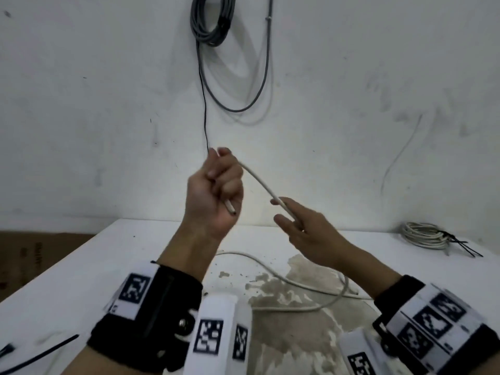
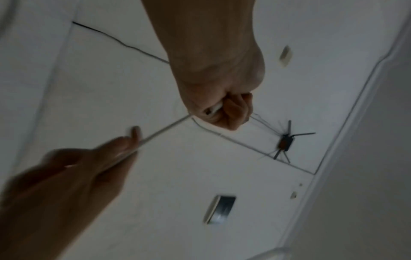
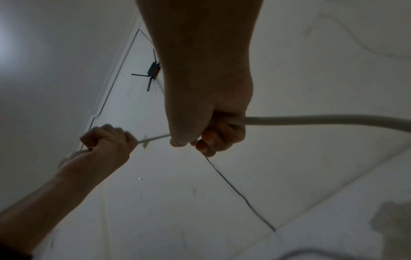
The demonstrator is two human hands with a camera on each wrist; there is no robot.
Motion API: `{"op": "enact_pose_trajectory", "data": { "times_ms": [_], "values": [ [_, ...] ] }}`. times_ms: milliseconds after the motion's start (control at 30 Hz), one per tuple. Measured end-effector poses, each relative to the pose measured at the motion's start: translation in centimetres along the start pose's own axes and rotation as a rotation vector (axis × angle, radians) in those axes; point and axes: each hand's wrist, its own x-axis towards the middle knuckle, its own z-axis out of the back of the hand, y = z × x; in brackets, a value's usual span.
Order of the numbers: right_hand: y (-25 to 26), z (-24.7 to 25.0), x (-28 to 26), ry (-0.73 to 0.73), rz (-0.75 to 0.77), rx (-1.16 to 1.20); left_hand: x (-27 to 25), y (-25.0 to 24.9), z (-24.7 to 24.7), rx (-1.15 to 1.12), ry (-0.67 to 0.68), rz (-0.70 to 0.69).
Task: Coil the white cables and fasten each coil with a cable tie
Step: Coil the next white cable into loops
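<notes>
Left hand (image 1: 213, 190), raised above the table (image 1: 81, 280), fisted around the cable (image 1: 259, 182) near its cut end. Right hand (image 1: 305, 231), just right, pinched the same cable between curled fingers; the slack trailed down onto the table.

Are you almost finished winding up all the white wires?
Not yet. One coil at the table's far right already looks tied with black ties. The left hand grips the end of another cable, and the right hand holds it further along. No loops are wound yet; the rest trails on the table. A spare tie waits.
</notes>
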Motion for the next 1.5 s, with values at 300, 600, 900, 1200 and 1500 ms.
{"op": "enact_pose_trajectory", "data": {
  "times_ms": [300, 600, 900, 1200, 1500],
  "values": [
    [-2.8, -1.6, -3.2, -0.060, 0.141, -0.118, 0.7, -1.9, -2.7, 0.668, -0.320, -0.664],
    [1.0, -0.7, -1.4, -0.079, 0.537, -0.375, -0.8, 3.2, 1.6, 2.039, -0.012, -0.252],
    [-1.6, 1.9, -1.1, -0.034, 0.447, -0.481, -1.8, 0.9, 3.0, 2.859, -0.090, 0.102],
    [-1.2, 6.5, 2.0, -0.393, 0.025, -0.125, -2.0, 1.5, 2.6, 2.676, 0.012, 0.441],
    [-2.0, 4.1, -0.1, -0.381, 0.415, -0.465, -2.2, -1.8, 1.9, 0.950, -0.377, 0.209]
  ]
}}
